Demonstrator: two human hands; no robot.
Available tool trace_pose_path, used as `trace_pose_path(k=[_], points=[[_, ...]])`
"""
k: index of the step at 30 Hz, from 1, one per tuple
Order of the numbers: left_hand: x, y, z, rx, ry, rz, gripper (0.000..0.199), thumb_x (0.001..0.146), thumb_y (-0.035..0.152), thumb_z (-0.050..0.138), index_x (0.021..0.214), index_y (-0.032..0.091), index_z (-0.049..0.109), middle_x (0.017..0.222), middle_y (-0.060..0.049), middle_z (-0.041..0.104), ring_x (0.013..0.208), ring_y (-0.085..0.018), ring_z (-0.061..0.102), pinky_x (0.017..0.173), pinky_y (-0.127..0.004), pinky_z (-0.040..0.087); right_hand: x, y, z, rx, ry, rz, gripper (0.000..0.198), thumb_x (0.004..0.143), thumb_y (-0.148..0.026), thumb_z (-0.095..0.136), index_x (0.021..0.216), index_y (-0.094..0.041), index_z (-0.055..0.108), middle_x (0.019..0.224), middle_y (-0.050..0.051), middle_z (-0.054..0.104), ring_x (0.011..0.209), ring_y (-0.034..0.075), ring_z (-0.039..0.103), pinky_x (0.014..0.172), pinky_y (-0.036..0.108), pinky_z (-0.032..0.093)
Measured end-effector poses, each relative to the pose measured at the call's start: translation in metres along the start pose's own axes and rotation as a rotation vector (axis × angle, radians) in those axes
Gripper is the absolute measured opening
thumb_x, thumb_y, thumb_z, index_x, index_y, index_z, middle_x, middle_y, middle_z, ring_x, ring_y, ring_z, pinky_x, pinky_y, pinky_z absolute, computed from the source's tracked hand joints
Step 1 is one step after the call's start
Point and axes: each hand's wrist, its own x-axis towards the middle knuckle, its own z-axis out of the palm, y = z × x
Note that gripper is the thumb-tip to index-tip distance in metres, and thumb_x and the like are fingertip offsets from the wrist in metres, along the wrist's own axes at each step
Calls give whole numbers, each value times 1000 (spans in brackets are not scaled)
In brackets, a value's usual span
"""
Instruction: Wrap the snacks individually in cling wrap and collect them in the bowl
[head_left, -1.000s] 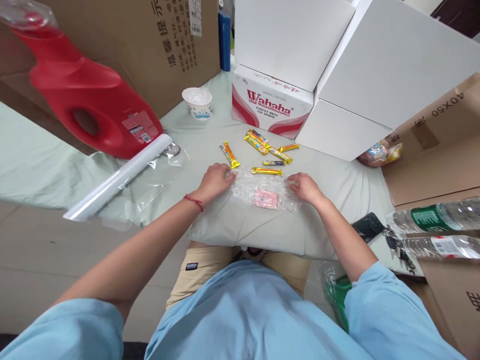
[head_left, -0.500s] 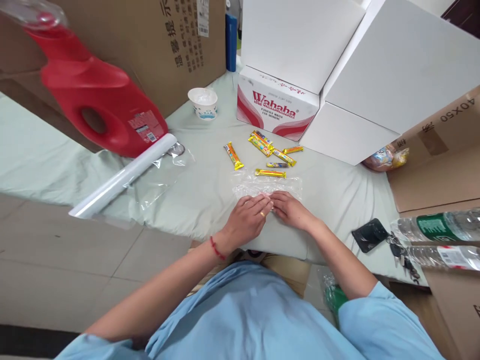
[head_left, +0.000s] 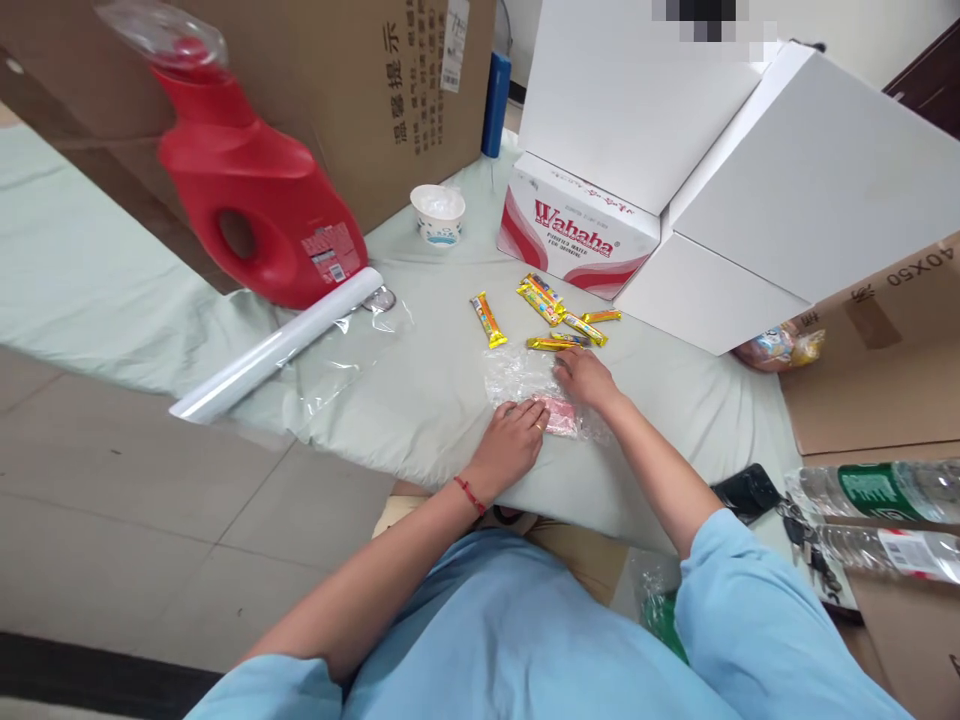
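A sheet of clear, crinkled plastic film (head_left: 517, 372) lies on the cloth in front of me, with a flat pink packet (head_left: 561, 416) on its near part. My left hand (head_left: 510, 446) rests flat, its fingertips on the packet's left edge. My right hand (head_left: 586, 378) is over the film's right side, fingers apart and bent downward, just short of a yellow-wrapped snack stick (head_left: 547, 343). What lies under the right fingertips is hidden. Several more yellow snack sticks (head_left: 540, 300) lie beyond, with a single one (head_left: 489, 320) to the left.
To the left stand a red jug (head_left: 262, 200) and a roll of plastic film (head_left: 277, 345). A paper cup (head_left: 438, 215) and a Wahaha carton (head_left: 577, 228) are at the back. White boxes (head_left: 735, 190) rise on the right, with a black pouch (head_left: 746, 492) and plastic bottles (head_left: 877, 490) nearer.
My hands, together at the pink packet before, have parted. The right hand has moved forward toward the snack sticks; the left stays by the packet, now more exposed. The camera view has shifted.
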Motion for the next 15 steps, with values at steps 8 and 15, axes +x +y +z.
trace_pose_path(k=[8,15], points=[[-1,0,1,-9,-5,-3,38,108,20,44,140,17,63,151,-12,65,142,-25,56,115,-46,38,17,-4,-8,-12,-138,111,18,95,-31,69,106,-18,77,96,7,76,92,23,65,82,30,46],[0,1,-1,-40,-15,-18,40,107,19,44,142,17,62,152,-12,64,143,-25,56,114,-48,39,-19,-20,-39,-123,-15,-222,17,101,-26,60,102,-18,75,105,12,70,103,26,57,89,33,41]])
